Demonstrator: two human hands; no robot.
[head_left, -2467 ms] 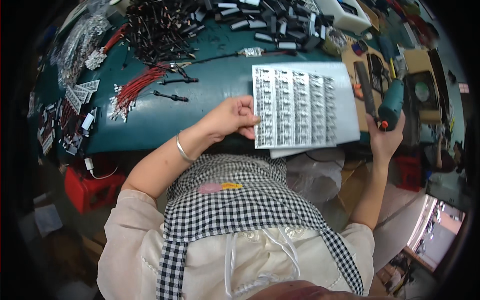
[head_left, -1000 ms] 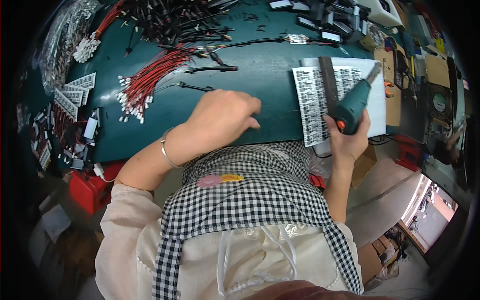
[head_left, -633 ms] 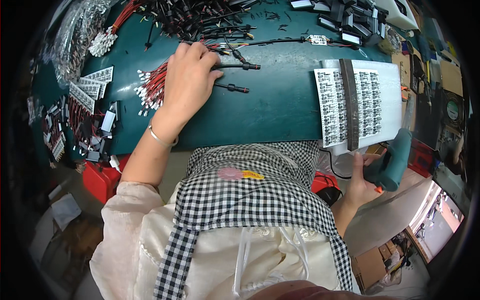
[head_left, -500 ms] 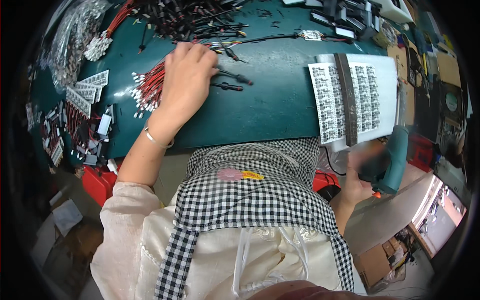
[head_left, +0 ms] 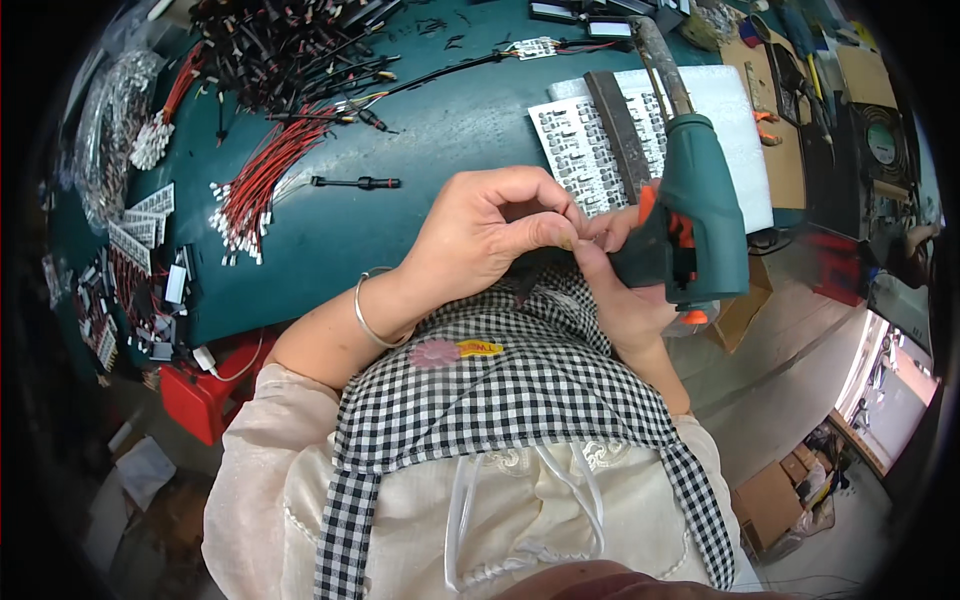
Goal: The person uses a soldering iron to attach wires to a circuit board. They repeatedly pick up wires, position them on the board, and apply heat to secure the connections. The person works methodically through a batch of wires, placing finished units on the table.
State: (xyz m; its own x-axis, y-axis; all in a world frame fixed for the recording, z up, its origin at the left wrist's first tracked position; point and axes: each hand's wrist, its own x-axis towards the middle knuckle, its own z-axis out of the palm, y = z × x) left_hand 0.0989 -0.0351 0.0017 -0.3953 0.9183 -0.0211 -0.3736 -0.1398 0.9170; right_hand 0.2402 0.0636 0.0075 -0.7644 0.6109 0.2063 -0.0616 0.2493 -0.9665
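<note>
Right hand [head_left: 638, 308] seemingly part-hidden by tool [head_left: 710, 205]

One head-worn fisheye view looks steeply down — close above the left hand [head_left: 485, 235] and right hand [head_left: 627, 302] — facing over the near edge of the worktop [head_left: 460, 125] toward its far side.

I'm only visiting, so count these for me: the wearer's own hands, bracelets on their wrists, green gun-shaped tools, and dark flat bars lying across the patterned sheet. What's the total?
Own hands: 2, the left hand and the right hand
Green gun-shaped tool: 1
Silver bracelet: 1
Dark flat bar: 1
Total: 5
</note>
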